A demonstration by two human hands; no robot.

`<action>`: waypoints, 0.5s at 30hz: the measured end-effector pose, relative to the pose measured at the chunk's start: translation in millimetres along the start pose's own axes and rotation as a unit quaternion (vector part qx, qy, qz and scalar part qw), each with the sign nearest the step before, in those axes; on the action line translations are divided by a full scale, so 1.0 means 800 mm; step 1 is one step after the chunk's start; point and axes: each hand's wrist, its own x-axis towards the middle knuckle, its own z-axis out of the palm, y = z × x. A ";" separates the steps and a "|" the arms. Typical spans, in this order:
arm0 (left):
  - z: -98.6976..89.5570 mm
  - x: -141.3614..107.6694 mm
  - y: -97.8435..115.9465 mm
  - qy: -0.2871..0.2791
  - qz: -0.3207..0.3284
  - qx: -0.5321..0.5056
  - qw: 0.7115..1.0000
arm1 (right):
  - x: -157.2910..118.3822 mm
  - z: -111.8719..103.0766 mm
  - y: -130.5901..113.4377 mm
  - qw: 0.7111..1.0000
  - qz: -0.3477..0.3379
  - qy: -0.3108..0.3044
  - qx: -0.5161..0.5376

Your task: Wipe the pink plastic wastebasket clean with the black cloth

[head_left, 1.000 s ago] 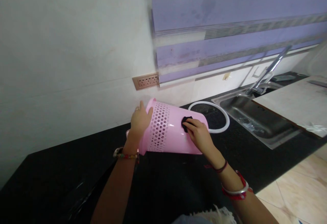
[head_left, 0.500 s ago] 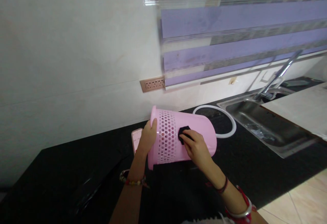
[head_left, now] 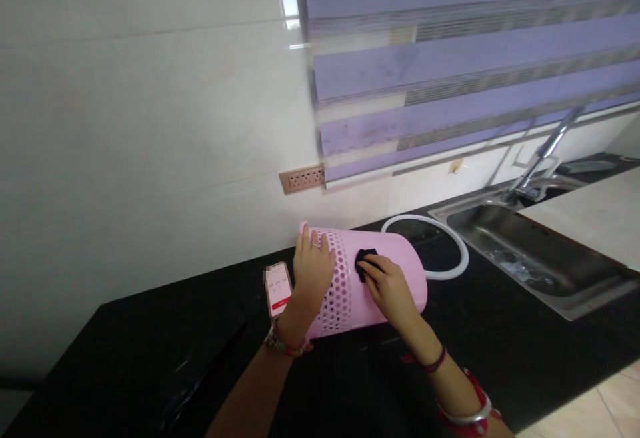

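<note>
The right hand [head_left: 393,291] is closed in a pinch, fingertips and thumb bunched on a black cloth [head_left: 365,270], which is pressed to the smooth part of a pink basket [head_left: 411,261]. The left hand [head_left: 314,268] is laid flat with fingers extended and slightly parted, resting on the basket's holed band by the rim; it does not appear to clasp anything.

The basket lies on its side directly under both hands, its rim end to the left and its rounded end to the right, reaching a little past the right hand. The cloth sits between the two hands, just right of the holes.

Just left of the left hand is a phone [head_left: 278,285], screen up, on the black counter [head_left: 165,331]. Past the basket's rounded end lies a white hoop [head_left: 465,255], partly hidden behind it. Farther right is the sink [head_left: 483,231] with its tap [head_left: 543,151], and a pale board [head_left: 590,218] over part of it. Behind, a socket [head_left: 303,179] is set in the wall [head_left: 150,125] beside a purple blind [head_left: 450,38].
</note>
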 end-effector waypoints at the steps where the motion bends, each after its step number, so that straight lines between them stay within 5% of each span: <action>1: 0.003 0.003 -0.001 0.000 0.006 0.011 1.000 | -0.004 0.001 0.004 1.000 0.003 0.012 -0.003; 7: 0.002 0.019 0.004 -0.042 0.060 0.051 0.996 | -0.016 0.002 0.017 0.999 0.005 0.039 -0.007; 15: 0.026 0.057 0.027 -0.038 -0.011 0.037 0.999 | -0.037 0.006 0.042 0.995 0.055 0.075 -0.020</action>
